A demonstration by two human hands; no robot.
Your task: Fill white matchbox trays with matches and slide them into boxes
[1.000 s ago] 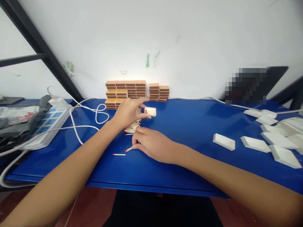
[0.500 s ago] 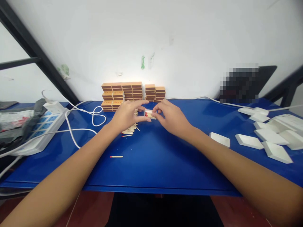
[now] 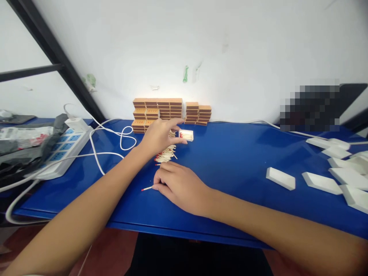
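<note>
Thumb and fingers of my left hand grip a small white matchbox tray by its edges. Red-headed matches lie inside that tray. Nearer the table's front, my right hand pinches the plain end of a single match, whose red head points left. A loose pile of matches lies between my two hands, partly covered by my left hand.
Stacked matchboxes stand against the wall on the blue table. Several white trays lie at the right. A power strip with white cables occupies the left, beside a grey plastic bag.
My right hand has left the tray, moved toward the front left and taken hold of the lone match. My left hand still holds the tray. The view has shifted slightly left.
</note>
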